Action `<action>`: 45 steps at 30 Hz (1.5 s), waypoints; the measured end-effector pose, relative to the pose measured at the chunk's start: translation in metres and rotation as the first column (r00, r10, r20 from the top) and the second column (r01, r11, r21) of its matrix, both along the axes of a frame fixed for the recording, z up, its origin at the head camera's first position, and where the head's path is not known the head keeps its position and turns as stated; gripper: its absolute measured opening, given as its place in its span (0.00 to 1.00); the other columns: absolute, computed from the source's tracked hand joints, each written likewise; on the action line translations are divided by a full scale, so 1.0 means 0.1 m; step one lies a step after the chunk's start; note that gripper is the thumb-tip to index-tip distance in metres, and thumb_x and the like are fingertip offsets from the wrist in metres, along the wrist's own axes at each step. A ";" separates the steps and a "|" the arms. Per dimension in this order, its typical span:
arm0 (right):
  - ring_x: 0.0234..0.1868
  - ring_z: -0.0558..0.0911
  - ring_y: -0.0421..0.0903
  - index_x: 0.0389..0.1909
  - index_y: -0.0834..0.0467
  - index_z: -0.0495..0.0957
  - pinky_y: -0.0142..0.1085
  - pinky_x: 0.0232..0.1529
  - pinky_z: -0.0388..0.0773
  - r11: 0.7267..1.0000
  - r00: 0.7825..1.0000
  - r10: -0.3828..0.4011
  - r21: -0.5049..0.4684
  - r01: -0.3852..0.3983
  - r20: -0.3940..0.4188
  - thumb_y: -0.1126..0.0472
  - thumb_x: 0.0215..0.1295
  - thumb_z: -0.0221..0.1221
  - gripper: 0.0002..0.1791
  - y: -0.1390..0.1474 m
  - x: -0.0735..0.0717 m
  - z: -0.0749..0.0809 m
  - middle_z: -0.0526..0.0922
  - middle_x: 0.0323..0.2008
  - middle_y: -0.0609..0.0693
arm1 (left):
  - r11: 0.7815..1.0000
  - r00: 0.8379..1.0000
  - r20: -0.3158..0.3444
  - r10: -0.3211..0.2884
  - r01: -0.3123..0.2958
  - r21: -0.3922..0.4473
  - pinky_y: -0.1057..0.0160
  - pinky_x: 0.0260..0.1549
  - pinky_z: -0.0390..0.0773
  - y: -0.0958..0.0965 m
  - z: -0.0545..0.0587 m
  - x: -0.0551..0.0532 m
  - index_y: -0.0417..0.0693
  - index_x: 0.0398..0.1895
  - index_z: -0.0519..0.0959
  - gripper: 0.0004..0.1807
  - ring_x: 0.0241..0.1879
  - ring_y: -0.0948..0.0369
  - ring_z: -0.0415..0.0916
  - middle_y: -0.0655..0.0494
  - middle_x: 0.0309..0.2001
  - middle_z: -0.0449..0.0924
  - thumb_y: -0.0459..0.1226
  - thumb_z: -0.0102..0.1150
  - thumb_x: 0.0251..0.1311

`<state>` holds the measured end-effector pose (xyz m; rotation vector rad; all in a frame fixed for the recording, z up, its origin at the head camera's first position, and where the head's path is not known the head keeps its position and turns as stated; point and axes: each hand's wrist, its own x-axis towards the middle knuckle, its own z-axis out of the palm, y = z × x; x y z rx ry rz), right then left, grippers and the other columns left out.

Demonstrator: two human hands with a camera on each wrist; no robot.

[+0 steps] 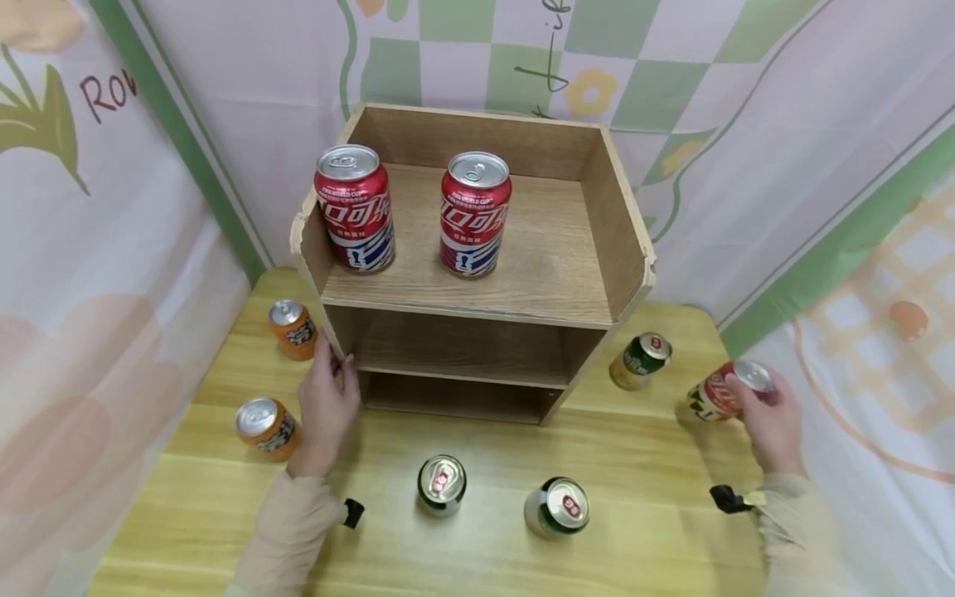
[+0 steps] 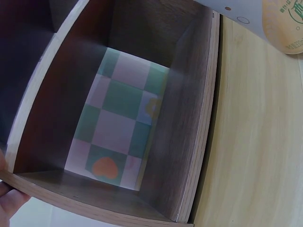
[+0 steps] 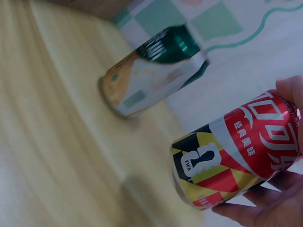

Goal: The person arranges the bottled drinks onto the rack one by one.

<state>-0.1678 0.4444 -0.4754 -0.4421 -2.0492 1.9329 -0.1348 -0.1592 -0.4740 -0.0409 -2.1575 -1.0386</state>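
My left hand [image 1: 328, 408] grips the front edge of the left side panel of a small wooden shelf [image 1: 477, 313]; its fingers [image 2: 13, 202] show at the panel in the left wrist view. At the far right, my right hand [image 1: 773, 421] holds a red cola can [image 1: 718, 393] by its upper part, thumb and fingers on opposite sides. The can [image 3: 232, 151] tilts, its base close over the table. To its left stands a green-topped can [image 1: 638, 363]. Two red cola cans, one in the left corner [image 1: 356, 211] and one near the middle [image 1: 475, 217], stand upright on the shelf's top.
Left of the shelf stand two orange cans, one farther back [image 1: 295, 333] and one nearer [image 1: 273, 435]. In front of it are two more green-topped cans, one at centre [image 1: 442, 485] and one to the right [image 1: 555, 507]. Patterned cloth [image 1: 843, 249] surrounds the wooden table [image 1: 642, 464].
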 end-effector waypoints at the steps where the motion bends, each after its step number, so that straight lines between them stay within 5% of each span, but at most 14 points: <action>1: 0.36 0.81 0.31 0.51 0.47 0.79 0.24 0.30 0.84 1.000 1.000 0.022 -0.002 -0.022 -0.003 0.69 0.66 0.66 0.18 0.00 0.01 0.04 0.83 0.38 0.37 | 1.000 1.000 0.000 0.001 -0.001 0.001 0.43 0.41 0.88 0.00 0.00 0.00 0.30 0.61 0.70 0.22 0.44 0.36 0.84 0.28 0.48 0.82 0.22 0.57 0.64; 16: 0.39 0.82 0.33 0.56 0.46 0.78 0.25 0.34 0.85 0.983 0.983 0.184 0.015 -0.184 0.022 0.65 0.67 0.66 0.19 -0.18 0.06 0.77 0.83 0.43 0.36 | 1.000 1.000 -0.027 0.003 -0.003 -0.003 0.43 0.40 0.88 0.00 -0.02 -0.01 0.32 0.62 0.69 0.23 0.43 0.36 0.85 0.29 0.48 0.82 0.21 0.57 0.63; 25: 0.41 0.82 0.33 0.57 0.50 0.80 0.25 0.34 0.85 0.970 0.968 0.245 0.024 -0.244 -0.057 0.69 0.67 0.65 0.20 -0.31 0.04 1.12 0.83 0.45 0.38 | 1.000 1.000 -0.012 -0.005 0.005 0.010 0.43 0.41 0.88 0.00 -0.02 0.01 0.32 0.62 0.69 0.23 0.44 0.35 0.84 0.29 0.49 0.82 0.21 0.56 0.64; 34: 0.43 0.82 0.32 0.64 0.53 0.76 0.23 0.36 0.84 0.963 0.964 0.263 0.073 -0.259 -0.047 0.67 0.68 0.64 0.24 -0.41 0.05 1.48 0.83 0.48 0.37 | 1.000 1.000 -0.002 -0.007 0.007 0.013 0.43 0.42 0.87 0.00 -0.01 0.01 0.32 0.62 0.69 0.23 0.45 0.35 0.84 0.28 0.49 0.82 0.21 0.56 0.64; 41: 0.42 0.83 0.33 0.58 0.51 0.78 0.23 0.36 0.84 0.955 0.950 0.298 0.026 -0.297 -0.091 0.70 0.69 0.62 0.19 -0.50 0.04 1.75 0.84 0.47 0.39 | 1.000 1.000 -0.013 0.003 -0.003 0.006 0.42 0.40 0.88 -0.01 -0.02 0.01 0.32 0.62 0.70 0.23 0.43 0.35 0.85 0.29 0.47 0.83 0.21 0.56 0.63; 45: 0.41 0.82 0.30 0.58 0.50 0.78 0.22 0.34 0.83 0.952 0.955 0.290 0.117 -0.282 -0.062 0.67 0.70 0.62 0.18 -0.56 0.04 1.90 0.84 0.45 0.37 | 1.000 1.000 -0.017 0.008 -0.007 0.004 0.42 0.39 0.88 0.00 -0.03 0.01 0.33 0.62 0.70 0.23 0.42 0.36 0.85 0.29 0.47 0.83 0.21 0.56 0.63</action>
